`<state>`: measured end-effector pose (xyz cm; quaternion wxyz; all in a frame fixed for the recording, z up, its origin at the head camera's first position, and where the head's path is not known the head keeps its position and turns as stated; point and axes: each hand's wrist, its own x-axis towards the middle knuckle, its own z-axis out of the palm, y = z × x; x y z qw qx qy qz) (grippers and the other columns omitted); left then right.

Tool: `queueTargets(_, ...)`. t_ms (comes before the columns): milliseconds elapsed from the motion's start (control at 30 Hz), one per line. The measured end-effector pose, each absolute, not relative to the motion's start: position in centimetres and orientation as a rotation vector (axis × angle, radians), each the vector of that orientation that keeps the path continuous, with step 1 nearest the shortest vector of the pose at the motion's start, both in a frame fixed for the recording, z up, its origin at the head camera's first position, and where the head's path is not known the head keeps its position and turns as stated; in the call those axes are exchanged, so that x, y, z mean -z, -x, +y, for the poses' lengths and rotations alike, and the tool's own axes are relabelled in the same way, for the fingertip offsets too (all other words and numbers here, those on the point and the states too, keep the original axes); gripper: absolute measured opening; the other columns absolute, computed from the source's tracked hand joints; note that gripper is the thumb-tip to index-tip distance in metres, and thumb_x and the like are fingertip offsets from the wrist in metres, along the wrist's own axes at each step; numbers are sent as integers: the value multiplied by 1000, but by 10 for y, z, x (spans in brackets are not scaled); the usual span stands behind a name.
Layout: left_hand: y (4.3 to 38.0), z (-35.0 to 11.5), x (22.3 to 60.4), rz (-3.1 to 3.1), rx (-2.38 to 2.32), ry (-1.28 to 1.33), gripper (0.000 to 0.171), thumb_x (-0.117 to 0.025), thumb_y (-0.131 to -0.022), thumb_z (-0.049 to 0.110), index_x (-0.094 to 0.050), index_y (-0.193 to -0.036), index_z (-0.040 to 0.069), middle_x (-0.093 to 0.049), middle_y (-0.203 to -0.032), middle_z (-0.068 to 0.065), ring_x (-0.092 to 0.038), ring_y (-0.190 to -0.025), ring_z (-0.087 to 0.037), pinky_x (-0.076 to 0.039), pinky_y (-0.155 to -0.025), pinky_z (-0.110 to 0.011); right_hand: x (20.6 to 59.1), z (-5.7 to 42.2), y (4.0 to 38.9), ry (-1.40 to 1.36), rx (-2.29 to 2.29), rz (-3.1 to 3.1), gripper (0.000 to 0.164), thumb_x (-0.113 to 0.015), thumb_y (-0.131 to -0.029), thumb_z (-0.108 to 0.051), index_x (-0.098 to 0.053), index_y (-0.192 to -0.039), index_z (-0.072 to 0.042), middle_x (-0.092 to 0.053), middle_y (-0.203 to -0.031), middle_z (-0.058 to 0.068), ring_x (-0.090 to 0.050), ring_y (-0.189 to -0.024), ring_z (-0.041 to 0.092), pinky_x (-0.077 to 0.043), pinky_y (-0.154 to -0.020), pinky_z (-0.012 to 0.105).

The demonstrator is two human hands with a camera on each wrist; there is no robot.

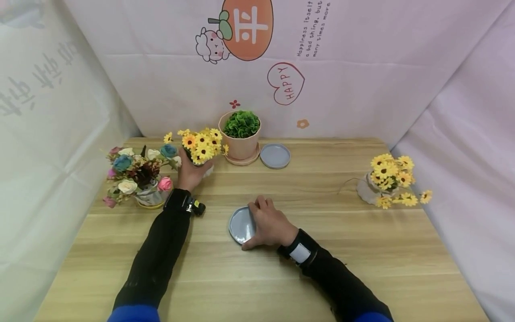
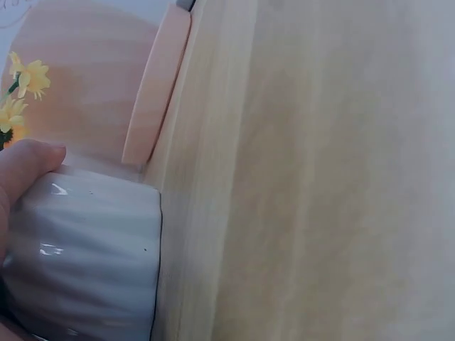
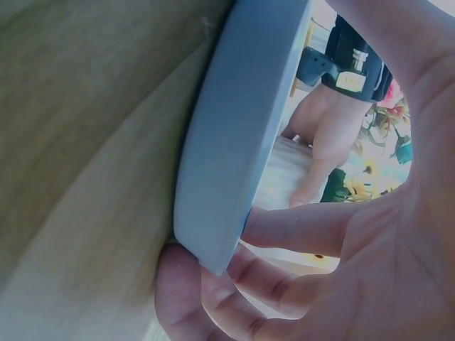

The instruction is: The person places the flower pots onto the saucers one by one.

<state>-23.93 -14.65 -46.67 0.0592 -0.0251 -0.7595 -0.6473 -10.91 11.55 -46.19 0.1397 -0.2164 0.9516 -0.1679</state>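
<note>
My left hand grips a white ribbed pot of yellow daisies. In the left wrist view the pot's base meets the wooden tabletop, or nearly so, beside a pink planter. At the table's middle my right hand holds a round grey-blue saucer by its edge. The right wrist view shows fingertips at the rim of that saucer, one of them near its underside. Whether the saucer is lifted off the wood cannot be told. From the head view, most of the white pot is hidden behind the left hand.
Behind stands the pink planter with green leaves, on a pink saucer. Right of it lies another grey-blue saucer. A mixed flower pot stands at the left; a white pot of yellow daisies is at the right.
</note>
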Motion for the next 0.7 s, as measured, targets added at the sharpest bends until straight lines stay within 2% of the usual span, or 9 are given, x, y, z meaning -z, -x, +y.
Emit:
queueTargets(167, 243, -149, 482, -2330, 1858, 90, 90, -79, -93, 5, -18, -159, 9, -36, -165, -18, -35, -157, -32, -26, -133, -41, 462, 115, 110, 619, 472, 2749, 115, -97, -60, -64, -53, -149, -5, -48, -133, 12, -47, -118, 30, -62, -78, 43)
queueTargets(367, 240, -149, 491, -2333, 1768, 148, 92, -86, -87, 8, -27, -157, 9, -43, -160, -16, -41, -152, -31, -29, -132, -42, 462, 115, 110, 615, 472, 2741, 115, -97, -61, -65, -53, -148, -5, -47, -133, 12, -47, -117, 29, -62, -77, 42)
queueTargets(633, 217, -134, 468, -2293, 1765, 251, 87, -86, -80, -8, -37, -152, -2, -50, -153, -25, -46, -146, -41, -32, -130, -48, 461, 115, 110, 617, 469, 2743, 116, -97, -61, -65, -52, -149, -5, -48, -133, 12, -47, -116, 29, -62, -77, 42)
queueTargets(700, 212, -132, 465, -2294, 1761, 273, 87, -86, -79, -9, -38, -151, -3, -52, -151, -24, -48, -145, -40, -33, -129, -48, 461, 115, 110, 617, 470, 2742, 115, -97, -61, -64, -52, -149, -5, -48, -133, 12, -47, -116, 29, -62, -77, 42)
